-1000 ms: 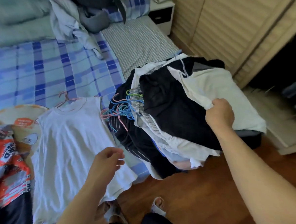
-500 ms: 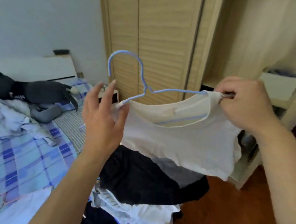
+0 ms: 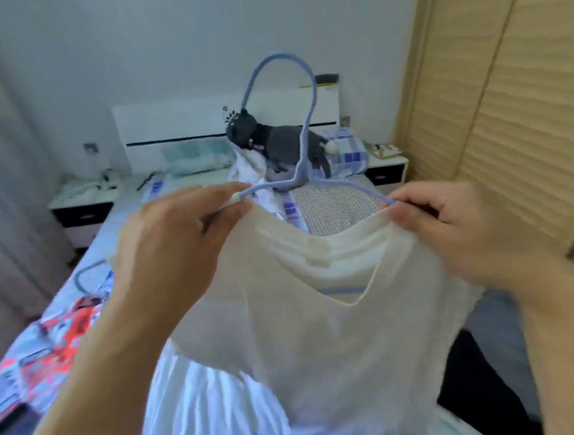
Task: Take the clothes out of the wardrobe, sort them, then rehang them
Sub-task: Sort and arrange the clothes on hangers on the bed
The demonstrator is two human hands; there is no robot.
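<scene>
Checked bed (image 3: 135, 248), sheer cream top (image 3: 336, 315), wire hanger (image 3: 303, 148)

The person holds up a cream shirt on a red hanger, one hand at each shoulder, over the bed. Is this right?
Not quite: the hanger is light blue, not red, as the head view shows. The rest stands: the left hand and right hand hold the cream shirt at each shoulder, over the bed.

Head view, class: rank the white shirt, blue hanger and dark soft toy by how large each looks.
1. White shirt, held closest to the camera.
2. Blue hanger.
3. Dark soft toy, far off on the bed, so its true size is unsure.
</scene>
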